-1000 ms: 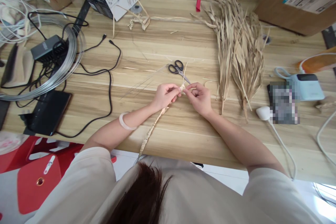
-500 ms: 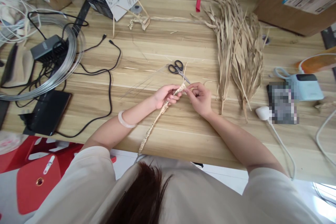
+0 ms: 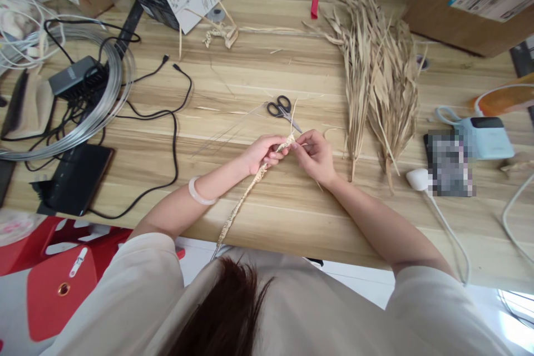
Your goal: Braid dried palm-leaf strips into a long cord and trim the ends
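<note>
A pale braided cord of dried plant fibre (image 3: 242, 200) slants from the table's front edge up to my hands. My left hand (image 3: 267, 154) is closed around it near its upper end. Close beside, my right hand (image 3: 315, 157) pinches a thin fibre strip at that end, its fingertips almost touching the left ones. The strip's loose tail shows below the right palm. One more strip sticks up from the cord's tip, reaching the black-handled scissors (image 3: 283, 111) that lie just beyond my hands.
Two bundles of dried leaves (image 3: 362, 78) lie to the right. A coil of metal wire (image 3: 119, 72) and black cables (image 3: 175, 139) are on the left. Cardboard boxes (image 3: 467, 11) stand at the back. A power bank (image 3: 488, 139) sits far right.
My right hand has shifted slightly, and the strip's tail now shows below its palm. My left hand keeps its hold on the cord with a small shift.
</note>
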{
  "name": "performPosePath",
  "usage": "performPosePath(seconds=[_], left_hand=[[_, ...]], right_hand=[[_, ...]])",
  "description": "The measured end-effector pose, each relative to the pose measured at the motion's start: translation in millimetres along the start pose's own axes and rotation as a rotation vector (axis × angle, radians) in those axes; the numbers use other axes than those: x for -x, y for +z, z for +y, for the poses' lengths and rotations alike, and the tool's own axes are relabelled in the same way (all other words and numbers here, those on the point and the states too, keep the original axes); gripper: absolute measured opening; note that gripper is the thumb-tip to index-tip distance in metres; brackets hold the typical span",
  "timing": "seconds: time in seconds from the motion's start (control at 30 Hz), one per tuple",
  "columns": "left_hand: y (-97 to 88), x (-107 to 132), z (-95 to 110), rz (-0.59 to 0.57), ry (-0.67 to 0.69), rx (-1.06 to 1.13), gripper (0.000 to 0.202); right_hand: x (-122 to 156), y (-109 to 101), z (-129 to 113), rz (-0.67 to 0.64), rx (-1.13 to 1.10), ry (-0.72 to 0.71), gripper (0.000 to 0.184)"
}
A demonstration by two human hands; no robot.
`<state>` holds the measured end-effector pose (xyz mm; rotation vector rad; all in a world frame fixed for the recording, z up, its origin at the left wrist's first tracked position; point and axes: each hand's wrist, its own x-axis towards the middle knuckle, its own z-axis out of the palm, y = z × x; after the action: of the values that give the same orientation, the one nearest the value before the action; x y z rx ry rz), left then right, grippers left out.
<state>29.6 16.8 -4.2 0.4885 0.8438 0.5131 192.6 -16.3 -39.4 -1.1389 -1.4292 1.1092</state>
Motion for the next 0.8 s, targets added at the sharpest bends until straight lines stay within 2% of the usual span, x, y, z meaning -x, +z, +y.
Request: performPosePath(seconds=[0.2, 0.4, 0.47, 0.67, 0.8], left_hand=[[0.9, 1.2, 0.0, 0.001, 0.024, -0.010, 0.006], [7.8, 3.9, 3.7, 0.020, -0.089, 0.050, 0.026], [8.9, 4.3, 4.4, 0.028, -0.086, 0.037, 0.029], [6.0, 3.2, 0.7, -0.009, 0.008, -0.007, 0.015], [7.5, 4.6, -0.4, 0.019, 0.018, -0.030, 0.013]], right_hand=[[-0.4, 0.0, -5.2, 0.003, 0.033, -0.026, 0.021], [0.4, -1.0, -4.6, 0.003, 0.041, -0.003, 0.020], [0.2, -1.0, -4.2, 0.008, 0.012, -0.001, 0.019], [-1.6, -0.8, -4.3, -0.028, -0.139, 0.073, 0.023], [-4.2, -1.2, -4.5, -0.011, -0.110, 0.076, 0.025]])
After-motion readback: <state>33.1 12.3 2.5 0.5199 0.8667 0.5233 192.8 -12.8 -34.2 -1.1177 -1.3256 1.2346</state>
